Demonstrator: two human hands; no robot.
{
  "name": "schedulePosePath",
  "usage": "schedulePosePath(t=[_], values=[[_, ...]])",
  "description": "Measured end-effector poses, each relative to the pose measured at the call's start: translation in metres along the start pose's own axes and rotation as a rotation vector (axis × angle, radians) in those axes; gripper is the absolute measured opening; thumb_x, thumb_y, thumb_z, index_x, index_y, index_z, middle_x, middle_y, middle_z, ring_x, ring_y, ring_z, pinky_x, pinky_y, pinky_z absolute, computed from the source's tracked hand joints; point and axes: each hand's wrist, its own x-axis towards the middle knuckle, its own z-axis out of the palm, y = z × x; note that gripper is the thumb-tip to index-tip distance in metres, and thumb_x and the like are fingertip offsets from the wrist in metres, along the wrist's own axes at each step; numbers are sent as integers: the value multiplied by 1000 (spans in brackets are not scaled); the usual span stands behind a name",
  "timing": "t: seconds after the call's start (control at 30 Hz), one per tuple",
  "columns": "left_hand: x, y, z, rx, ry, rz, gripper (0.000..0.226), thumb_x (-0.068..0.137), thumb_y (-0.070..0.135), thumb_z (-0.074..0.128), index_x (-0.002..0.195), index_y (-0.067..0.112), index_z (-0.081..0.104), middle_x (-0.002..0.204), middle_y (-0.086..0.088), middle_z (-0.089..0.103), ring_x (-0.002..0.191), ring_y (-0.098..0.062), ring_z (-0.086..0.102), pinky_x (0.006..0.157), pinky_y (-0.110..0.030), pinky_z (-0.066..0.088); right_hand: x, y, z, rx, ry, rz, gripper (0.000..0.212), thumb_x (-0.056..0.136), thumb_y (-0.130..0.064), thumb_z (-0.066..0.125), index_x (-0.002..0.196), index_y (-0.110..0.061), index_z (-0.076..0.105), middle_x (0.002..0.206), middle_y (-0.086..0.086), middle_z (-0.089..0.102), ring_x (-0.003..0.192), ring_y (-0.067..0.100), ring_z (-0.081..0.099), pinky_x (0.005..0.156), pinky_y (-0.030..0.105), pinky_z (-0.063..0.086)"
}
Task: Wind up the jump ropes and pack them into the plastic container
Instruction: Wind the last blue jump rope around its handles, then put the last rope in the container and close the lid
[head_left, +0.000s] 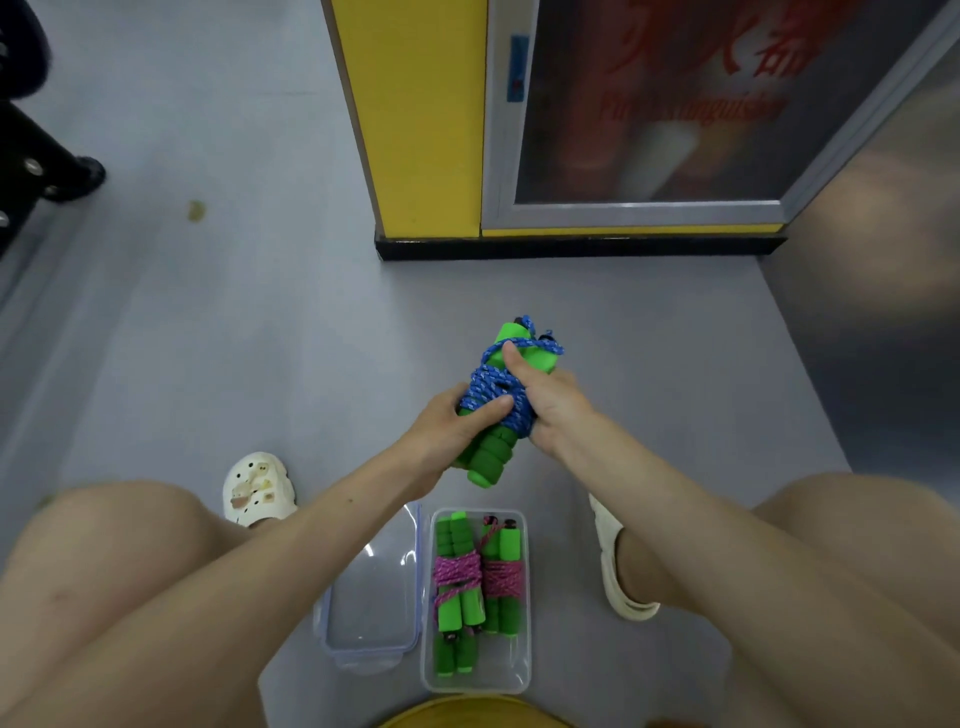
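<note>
Red writing on the cabinet door (675, 104) at upper right is being blurred beyond reading. At frame centre, a blue-corded jump rope (496, 400) is being gripped by the left hand (452, 426) and right hand (550, 400), both closed around it, above the plastic container (522, 597).

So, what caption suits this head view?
Both hands grip a blue-corded jump rope above the plastic container.

Your left hand (457, 426) and right hand (550, 405) cover the middle of the blue jump rope (493, 387), so you cannot tell where its cord ends. Below that rope, your left forearm hides the lid (371, 613)'s upper corner. Above it, the cabinet door (670, 104)'s red lettering is blurred and cut off.
</note>
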Motion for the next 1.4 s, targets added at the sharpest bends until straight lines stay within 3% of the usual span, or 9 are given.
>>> schedulePosePath(t=[0.2,0.33,0.6,0.7,0.77,0.87,1.03,1.2,1.4], values=[[-15,-10,2,271,-79,-96,29,90,42,62,108,20,59,103,-2,70,93,-16,67,81,-28,56,-8,20,-19,-88,-71,104,32,84,-28,69,104,-4,64,100,16,69,83,27,69,69,39,57],[-17,-25,0,334,-101,-237,44,89,45,62,118,14,51,111,-3,65,104,-19,62,91,-36,50,-9,35,-35,-209,-138,154,32,81,-30,72,101,-6,65,96,13,70,82,25,69,68,37,57],[-1,-98,25,119,-6,-368,32,84,3,70,110,7,53,105,-14,66,93,-28,64,84,-41,54,29,115,-61,-367,53,141,49,88,-47,61,113,-5,56,114,19,65,88,26,67,74,35,57],[11,-131,15,537,-74,-363,54,72,9,80,120,8,54,117,-13,63,105,-29,62,93,-38,51,42,140,-80,-404,155,186,52,90,-40,60,132,-18,41,131,11,52,109,25,57,84,33,50],[19,-146,6,886,-157,-294,60,71,13,79,124,10,52,122,-10,59,110,-29,58,91,-35,49,50,150,-97,-498,221,186,51,92,-33,59,135,-15,38,125,9,48,110,25,53,90,33,45],[30,-159,4,1320,-236,-72,45,77,10,64,120,13,52,121,-11,57,112,-31,55,86,-35,45,60,169,-124,-631,218,242,12,91,-18,57,82,-12,53,84,7,53,73,18,51,67,24,43],[53,-177,23,1813,-621,364,41,83,8,55,123,17,57,124,-2,57,121,-26,45,105,-37,27,76,198,-136,-893,134,327,38,90,-11,52,53,-14,44,57,7,44,73,25,49,67,32,38],[60,-206,44,1932,-817,512,42,93,10,43,135,15,47,137,-2,51,134,-24,35,118,-43,-1,86,221,-137,-1007,75,353,20,89,-10,51,76,-2,65,82,22,62,77,24,55,68,34,43],[55,-220,41,1985,-795,613,48,95,19,44,143,20,38,147,-8,38,139,-27,25,118,-49,-2,95,232,-138,-1054,108,352,21,86,-7,54,95,0,71,99,19,71,90,26,66,64,25,42]])
